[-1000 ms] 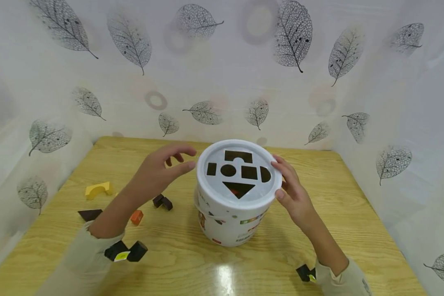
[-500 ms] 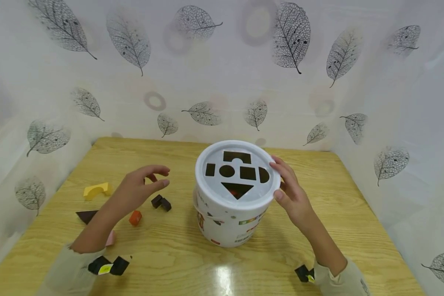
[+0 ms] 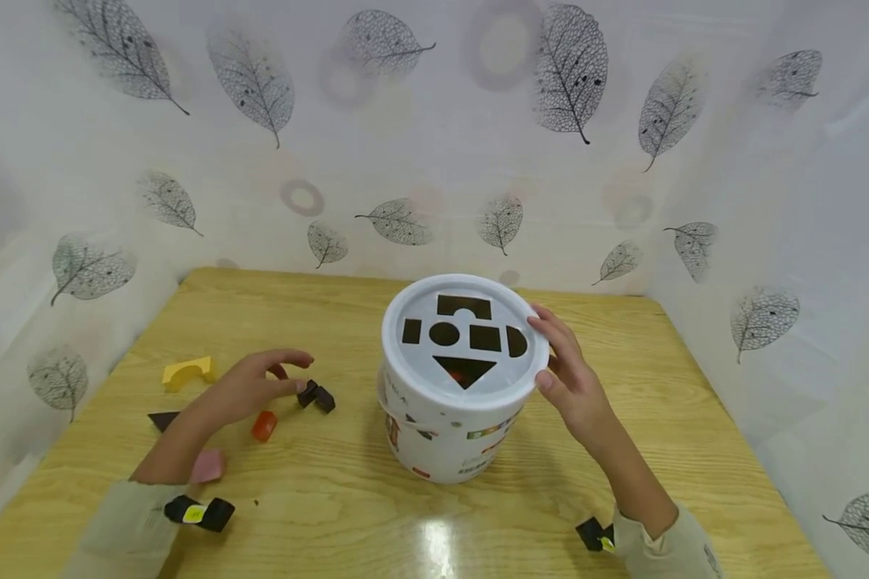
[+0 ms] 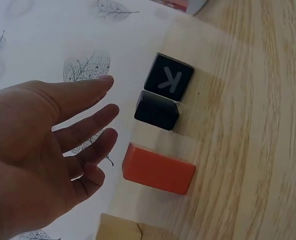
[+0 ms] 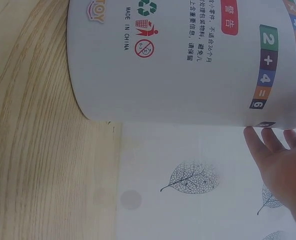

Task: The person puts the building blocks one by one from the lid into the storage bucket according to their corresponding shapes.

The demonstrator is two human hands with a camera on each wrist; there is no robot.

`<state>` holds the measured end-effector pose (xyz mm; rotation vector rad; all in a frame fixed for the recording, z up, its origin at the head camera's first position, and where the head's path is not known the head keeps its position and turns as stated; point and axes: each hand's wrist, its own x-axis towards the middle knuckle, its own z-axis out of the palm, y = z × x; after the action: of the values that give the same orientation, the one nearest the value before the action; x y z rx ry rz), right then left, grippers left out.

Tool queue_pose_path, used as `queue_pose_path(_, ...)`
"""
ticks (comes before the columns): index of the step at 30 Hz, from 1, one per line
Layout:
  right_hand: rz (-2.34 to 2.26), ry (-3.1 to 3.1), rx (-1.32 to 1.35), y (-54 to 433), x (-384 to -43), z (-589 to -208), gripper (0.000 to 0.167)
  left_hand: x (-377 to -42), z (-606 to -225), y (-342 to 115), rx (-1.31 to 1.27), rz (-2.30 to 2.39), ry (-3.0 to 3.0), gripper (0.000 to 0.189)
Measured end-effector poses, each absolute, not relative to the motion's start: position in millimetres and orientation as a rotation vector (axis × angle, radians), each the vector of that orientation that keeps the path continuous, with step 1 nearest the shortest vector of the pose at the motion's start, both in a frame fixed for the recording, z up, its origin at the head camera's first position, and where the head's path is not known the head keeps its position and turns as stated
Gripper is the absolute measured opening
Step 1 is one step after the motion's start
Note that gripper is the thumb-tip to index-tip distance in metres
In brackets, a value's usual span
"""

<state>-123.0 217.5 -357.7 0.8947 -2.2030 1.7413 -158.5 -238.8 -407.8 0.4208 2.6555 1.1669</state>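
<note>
In the head view, the white bucket (image 3: 449, 438) stands mid-frame, blocking any low pass between the left hand (image 3: 246, 390), at centre left, and the right hand (image 3: 578, 390), touching its right side. A bare lane of table (image 3: 340, 498) runs down the bucket's left to bottom centre. Black blocks (image 3: 324, 400) and a red block (image 3: 264, 426) crowd the left hand; leaf-print sheeting (image 3: 434, 145) walls off the top and both sides.

Left sleeve (image 3: 119, 531), eight o'clock in head view, was pale beige, rumpled; black left wrist camera (image 3: 217, 515) at its three o'clock bore yellow label (image 3: 194, 514). Right sleeve (image 3: 662, 548) matched, with dark mark (image 3: 711, 557); black right wrist camera (image 3: 590, 534) sat at its nine o'clock. Hands were bare: left hand (image 3: 242, 394), right hand (image 3: 578, 394).
</note>
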Motion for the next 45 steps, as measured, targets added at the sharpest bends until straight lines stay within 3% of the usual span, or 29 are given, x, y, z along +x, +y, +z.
queue_pose_path(10, 1.731, -2.204, 0.909, 217.9, -124.2, -357.7, 0.053, -168.6, -425.2, -247.2, 0.415, 1.118, 2.551, 0.047)
queue_pose_path(24, 1.741, -2.163, 0.939, 218.5, -125.4, -359.6, 0.053, -170.1, -424.4, -243.4, 0.487, 1.103, 2.487, 0.05)
queue_pose_path(45, 1.76, -2.171, 0.923, 218.4, -125.0, -359.8, 0.054, -169.2, -412.0, -243.1, 0.382, 1.092, 2.718, 0.046)
